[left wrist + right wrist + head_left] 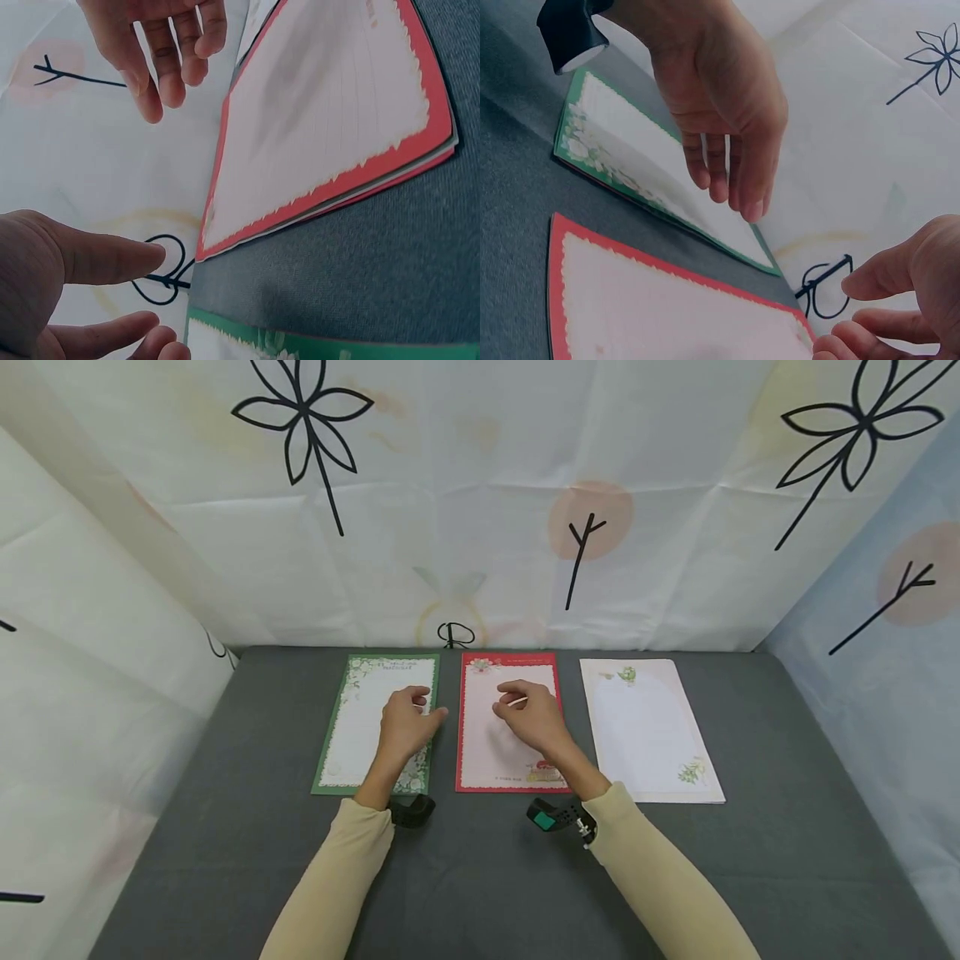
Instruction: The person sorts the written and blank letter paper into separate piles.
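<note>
My left hand hovers over a green-bordered stack of stationery paper, its fingers loosely bent around nothing. Above the red-bordered stack of stationery paper in the middle is my right hand, fingers gently curved and holding nothing. The left wrist view shows several layered sheets at the edge of the red-bordered stack. Both hands appear in the right wrist view, the left hand above the green-bordered stack. Parts of both stacks are hidden behind the hands and wrists.
A third stack of paper, pale with small green leaf prints, lies at the right of the row. All three lie on a dark grey table. A white printed curtain stands behind it. Dark wrist devices sit at both wrists.
</note>
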### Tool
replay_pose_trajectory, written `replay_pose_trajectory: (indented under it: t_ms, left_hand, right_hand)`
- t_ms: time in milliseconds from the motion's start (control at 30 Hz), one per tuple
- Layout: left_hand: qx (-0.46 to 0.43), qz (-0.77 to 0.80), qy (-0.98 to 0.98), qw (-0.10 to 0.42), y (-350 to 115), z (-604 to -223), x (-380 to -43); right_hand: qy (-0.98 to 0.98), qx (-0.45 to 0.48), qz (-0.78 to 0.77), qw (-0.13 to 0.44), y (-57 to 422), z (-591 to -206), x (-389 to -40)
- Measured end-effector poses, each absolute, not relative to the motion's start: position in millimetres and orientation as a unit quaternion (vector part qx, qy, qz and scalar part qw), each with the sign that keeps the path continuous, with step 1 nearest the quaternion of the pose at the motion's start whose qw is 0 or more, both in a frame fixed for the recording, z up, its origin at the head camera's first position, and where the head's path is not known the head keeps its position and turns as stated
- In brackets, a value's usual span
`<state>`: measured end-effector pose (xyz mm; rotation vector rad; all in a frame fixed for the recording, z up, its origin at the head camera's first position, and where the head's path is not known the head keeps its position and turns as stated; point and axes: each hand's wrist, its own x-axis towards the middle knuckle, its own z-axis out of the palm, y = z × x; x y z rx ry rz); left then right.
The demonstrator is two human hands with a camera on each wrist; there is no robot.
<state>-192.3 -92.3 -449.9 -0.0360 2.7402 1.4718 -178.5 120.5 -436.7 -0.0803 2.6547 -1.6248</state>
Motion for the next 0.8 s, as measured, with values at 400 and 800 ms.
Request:
replay_pose_trajectory:
  t_ms: [400, 800]
  left_hand:
    - [0.001, 0.466, 0.884, 0.027, -76, -454, -192]
    - [0.002, 0.452, 0.891, 0.046, -63, -460, -191]
  right_hand:
    - [0.868, -0.005, -0.497, 0.005, 151, -446, -178]
    - [0.885, 0.055, -0.462, -0.022, 176, -463, -174]
